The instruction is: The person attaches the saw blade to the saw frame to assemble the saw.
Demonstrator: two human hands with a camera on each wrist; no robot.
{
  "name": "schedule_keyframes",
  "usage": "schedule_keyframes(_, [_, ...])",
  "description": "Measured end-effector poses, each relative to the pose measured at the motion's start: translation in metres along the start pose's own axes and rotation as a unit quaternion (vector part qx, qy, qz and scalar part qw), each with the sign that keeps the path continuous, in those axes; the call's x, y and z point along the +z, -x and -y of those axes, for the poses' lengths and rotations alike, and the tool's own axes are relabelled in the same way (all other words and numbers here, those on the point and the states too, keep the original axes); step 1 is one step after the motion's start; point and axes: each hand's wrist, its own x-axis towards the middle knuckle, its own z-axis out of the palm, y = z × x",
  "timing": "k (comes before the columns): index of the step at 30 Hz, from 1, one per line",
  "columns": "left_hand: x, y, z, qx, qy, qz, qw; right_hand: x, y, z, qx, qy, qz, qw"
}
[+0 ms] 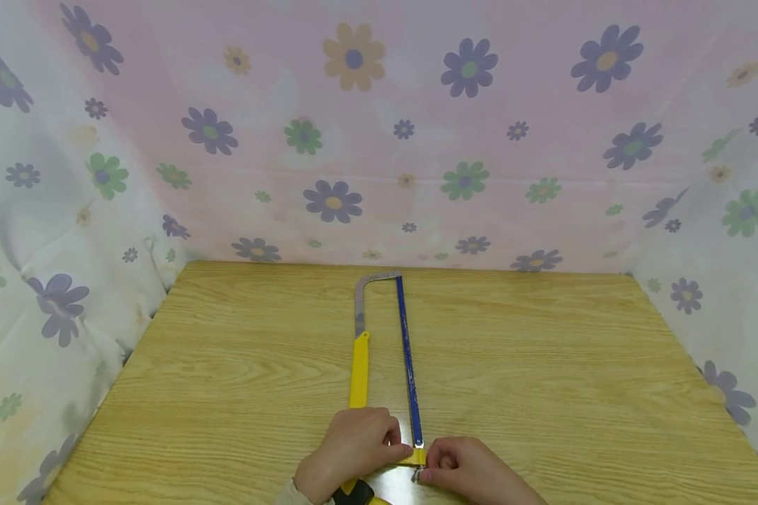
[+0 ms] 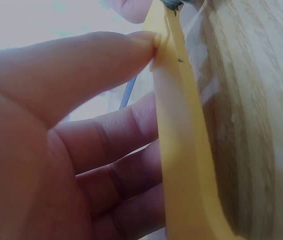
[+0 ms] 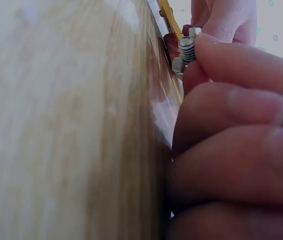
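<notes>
A hacksaw lies on the table, its yellow and grey frame (image 1: 359, 372) at the left and its blue blade (image 1: 408, 358) at the right. Near the handle (image 1: 354, 493), my left hand (image 1: 356, 445) holds the yellow end of the frame. In the left wrist view, the thumb (image 2: 106, 60) presses on that yellow bar (image 2: 176, 135) and the other fingers pass behind it. My right hand (image 1: 464, 466) pinches the metal wing nut (image 1: 416, 475) at the blade's near end. A threaded bolt (image 3: 186, 49) shows at its fingertips in the right wrist view. The left hand covers part of the frame.
The wood-grain table (image 1: 556, 372) extends to both sides of the saw. A flower-patterned cloth (image 1: 404, 161) hangs behind the table and along its left and right sides. The saw's far end reaches almost to the table's back edge.
</notes>
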Motion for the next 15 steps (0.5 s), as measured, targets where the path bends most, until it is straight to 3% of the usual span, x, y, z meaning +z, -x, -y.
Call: schedule_keyframes(15, [0.0,-0.0004,0.0003,0.0,-0.003,-0.003,1.0,-0.0014,-0.0004,0.0025,-0.003,-0.006,0.009,0.9999])
